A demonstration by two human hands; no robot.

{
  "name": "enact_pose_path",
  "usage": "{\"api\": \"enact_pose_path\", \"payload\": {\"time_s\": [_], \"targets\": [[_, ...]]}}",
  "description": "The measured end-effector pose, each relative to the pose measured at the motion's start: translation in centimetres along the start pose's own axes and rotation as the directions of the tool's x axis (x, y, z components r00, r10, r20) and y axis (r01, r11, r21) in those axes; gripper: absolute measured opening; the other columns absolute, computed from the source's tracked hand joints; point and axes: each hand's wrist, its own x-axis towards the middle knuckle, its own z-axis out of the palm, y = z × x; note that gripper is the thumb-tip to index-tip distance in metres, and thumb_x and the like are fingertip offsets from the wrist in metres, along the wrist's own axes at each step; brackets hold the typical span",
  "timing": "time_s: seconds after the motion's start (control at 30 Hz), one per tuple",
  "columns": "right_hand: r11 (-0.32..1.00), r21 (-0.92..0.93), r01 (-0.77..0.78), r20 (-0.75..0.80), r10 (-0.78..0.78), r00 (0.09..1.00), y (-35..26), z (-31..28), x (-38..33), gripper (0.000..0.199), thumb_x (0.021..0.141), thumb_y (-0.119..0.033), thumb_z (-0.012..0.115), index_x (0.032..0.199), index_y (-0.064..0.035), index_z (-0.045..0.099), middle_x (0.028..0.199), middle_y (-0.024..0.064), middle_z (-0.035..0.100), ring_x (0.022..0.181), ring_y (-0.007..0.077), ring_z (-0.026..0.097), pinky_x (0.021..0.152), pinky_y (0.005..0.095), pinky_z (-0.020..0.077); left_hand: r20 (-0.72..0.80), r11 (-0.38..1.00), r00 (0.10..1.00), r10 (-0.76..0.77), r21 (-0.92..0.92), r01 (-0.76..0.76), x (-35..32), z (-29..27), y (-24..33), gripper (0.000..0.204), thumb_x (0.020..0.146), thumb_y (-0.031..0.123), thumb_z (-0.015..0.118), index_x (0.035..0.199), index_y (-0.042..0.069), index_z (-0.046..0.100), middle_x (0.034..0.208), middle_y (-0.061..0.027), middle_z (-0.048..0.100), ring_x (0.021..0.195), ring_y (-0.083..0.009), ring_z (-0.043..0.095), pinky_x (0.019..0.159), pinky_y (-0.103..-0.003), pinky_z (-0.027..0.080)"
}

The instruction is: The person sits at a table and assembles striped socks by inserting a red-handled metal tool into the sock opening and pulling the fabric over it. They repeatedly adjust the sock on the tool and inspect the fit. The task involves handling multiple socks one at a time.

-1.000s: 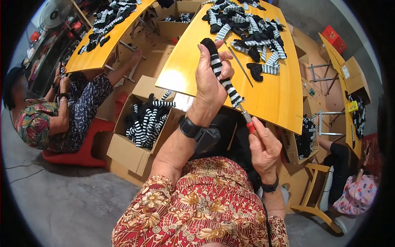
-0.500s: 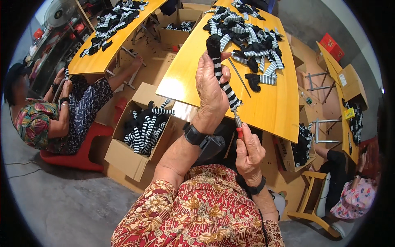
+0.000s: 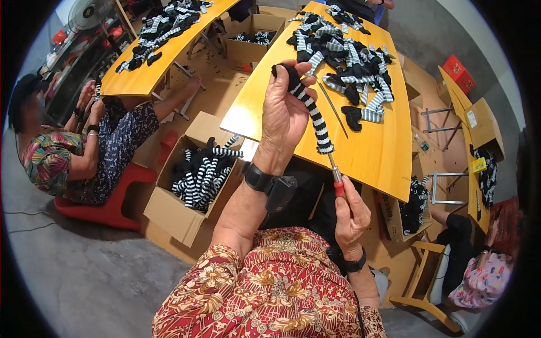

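1. Left hand (image 3: 284, 121) raised above the near left corner of the yellow worktop (image 3: 372, 155), fingers closed around the black toe end of a black-and-white striped sock (image 3: 311, 112).
2. Sock stretched long and thin, running down to the right over a metal rod (image 3: 332, 168) with a red handle.
3. Right hand (image 3: 350, 217) lower, just off the near edge of the worktop, closed in a fist on the red handle.
4. Behind the hands, a heap of striped and black socks (image 3: 349, 53) in the middle and far part of the worktop; a thin grey rod (image 3: 332, 107) lying alone beside it.
5. Near strip of the worktop bare, with free room along its near edge.
6. Left of the worktop, on the floor, an open cardboard box (image 3: 189, 194) filled with striped socks; another open box (image 3: 253, 36) further away, also with socks inside.
7. Second yellow table (image 3: 141, 81) at far left, covered with socks; a seated person (image 3: 73, 152) on a red stool near its near end.
8. At the right, small yellow desks (image 3: 479, 112) and another seated person (image 3: 479, 276), standing close together.
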Motion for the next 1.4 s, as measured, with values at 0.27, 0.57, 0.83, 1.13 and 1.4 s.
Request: {"api": "enact_pose_path", "payload": {"time_s": [0.27,0.57,0.83,1.13,1.4], "targets": [[0.994,0.075,-0.081,-0.001,0.081,0.997,-0.3,0.7,0.7,0.036,0.087,0.001,0.056,0.123,0.0048,0.059,0.088,0.0113,0.064,0.070,0.0146,0.057,0.066,0.0260,0.0468,0.102,0.982,0.993,0.062,0.174,-0.080,-0.1,-0.2,-1.2,0.037,0.097,0.030,0.053,0.125,0.006,0.048,0.101,-0.0090,0.061,0.057,-0.0045,0.042,0.053,-0.019,0.036],[0.992,0.118,-0.042,0.049,0.036,0.998,1.1,-1.4,1.5,0.035,0.085,-0.004,0.060,0.120,0.0041,0.061,0.086,0.0116,0.066,0.073,0.0163,0.061,0.067,0.0262,0.0473,0.245,0.962,0.943,-0.224,0.208,0.174,-1.8,0.1,-1.2,0.050,0.099,0.040,0.045,0.138,0.010,0.039,0.084,-0.0046,0.062,0.047,-0.0019,0.037,0.045,-0.017,0.028],[0.996,0.071,0.046,0.053,-0.050,0.997,1.4,-2.6,-0.7,0.035,0.084,-0.004,0.060,0.118,0.0029,0.062,0.075,0.0094,0.059,0.062,0.0168,0.053,0.057,0.0278,0.0428,0.234,0.956,0.930,-0.283,0.147,0.254,-1.5,0.2,0.5,0.064,0.099,0.055,0.029,0.138,0.004,0.036,0.082,-0.0086,0.061,0.046,-0.0059,0.037,0.044,-0.019,0.028],[0.998,0.060,-0.007,0.011,0.006,1.000,0.7,-0.8,1.1,0.036,0.084,-0.001,0.059,0.119,0.0029,0.061,0.074,0.0086,0.056,0.059,0.0169,0.051,0.055,0.0276,0.0417,0.222,0.957,0.944,-0.244,0.209,0.199,-3.1,0.3,-1.9,0.066,0.099,0.057,0.025,0.136,0.004,0.039,0.075,-0.0066,0.059,0.042,-0.0057,0.032,0.043,-0.020,0.027],[0.998,0.048,0.044,0.076,-0.047,0.996,1.8,-2.8,-1.9,0.037,0.081,0.000,0.060,0.118,0.0027,0.062,0.070,0.0079,0.055,0.056,0.0166,0.049,0.052,0.0280,0.0402,0.166,0.960,0.949,-0.267,0.136,0.247,-1.7,-0.3,0.0,0.062,0.101,0.053,0.025,0.136,0.004,0.038,0.076,-0.0069,0.061,0.042,-0.0063,0.033,0.043,-0.020,0.028]]}}
